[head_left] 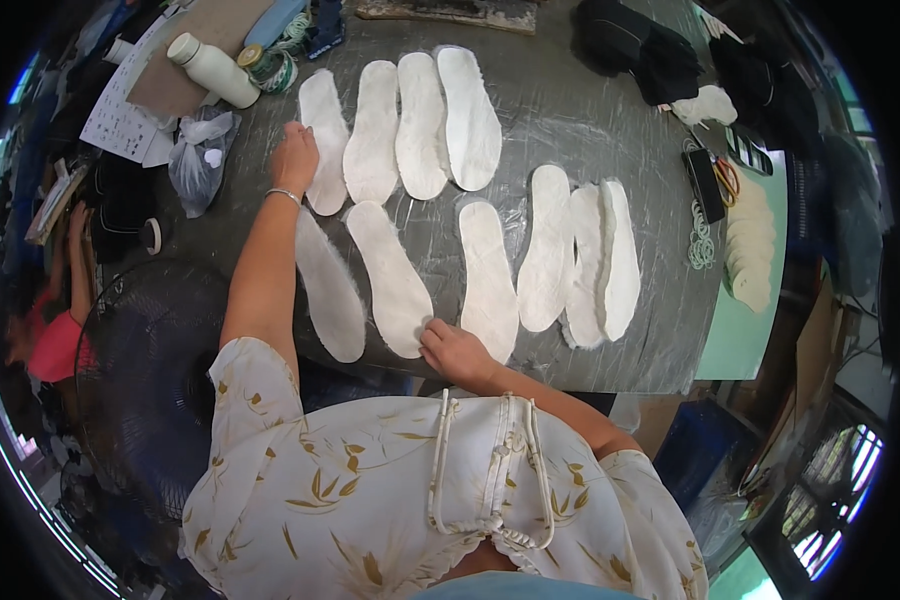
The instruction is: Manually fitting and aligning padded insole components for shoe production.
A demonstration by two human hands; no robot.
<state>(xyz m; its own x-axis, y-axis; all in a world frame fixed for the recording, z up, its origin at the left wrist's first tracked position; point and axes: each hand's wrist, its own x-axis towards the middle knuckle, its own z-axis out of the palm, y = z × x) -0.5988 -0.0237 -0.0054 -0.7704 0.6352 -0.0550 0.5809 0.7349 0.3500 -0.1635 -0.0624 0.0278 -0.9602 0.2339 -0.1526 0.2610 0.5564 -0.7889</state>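
Observation:
Fleecy white insoles (472, 118) lie in two rows on a dark table. My left hand (295, 160) is at the outer edge of the leftmost insole (323, 140) in the far row, its fingers curled closed against that edge. Close to my body, my right hand (460, 353) pinches the lower end of a near-row insole (390, 280). Left of that one lies a greyer insole (332, 290) under my left forearm. Just right of my right hand is another insole (488, 280). Farther right, one insole (544, 250) lies beside a thick fluffy pair (620, 262).
The table (650, 330) has a scuffed dark covering. A white bottle (213, 70), a jar (267, 68) and a knotted plastic bag (202, 160) stand at its left. Scissors (727, 182), a black case (704, 182) and cream pieces (750, 245) lie right. A fan (150, 380) stands left, near another person (60, 335).

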